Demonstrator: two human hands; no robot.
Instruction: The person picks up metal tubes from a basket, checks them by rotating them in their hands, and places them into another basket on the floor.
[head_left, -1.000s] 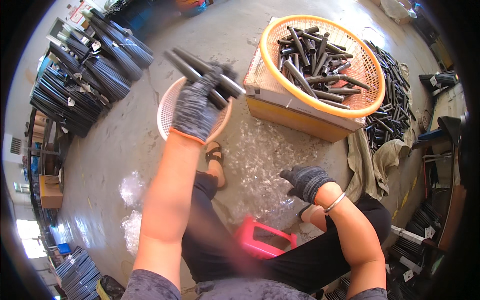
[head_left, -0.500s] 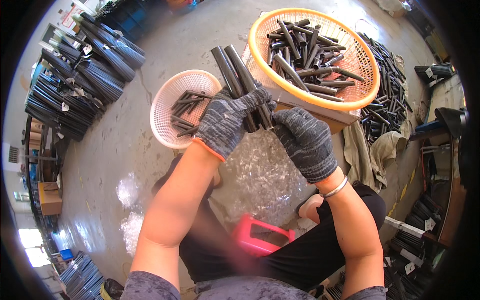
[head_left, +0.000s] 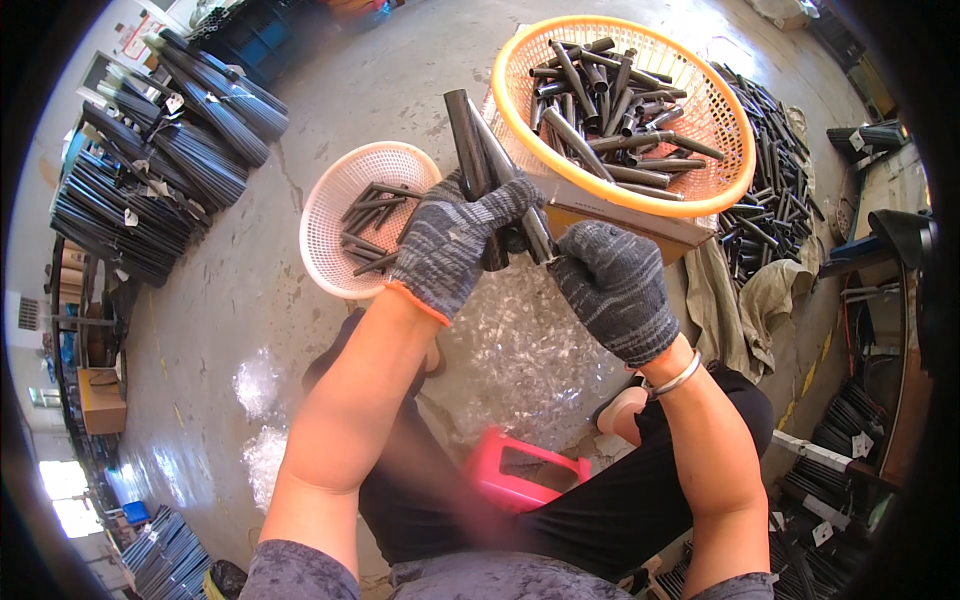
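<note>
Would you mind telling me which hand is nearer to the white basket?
Left. The left hand, gripping dark tubes, sits right beside the white basket; the right hand is farther away, across the tubes.

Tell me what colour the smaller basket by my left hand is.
The smaller basket is pale pink or whitish, seen in the head view.
</note>
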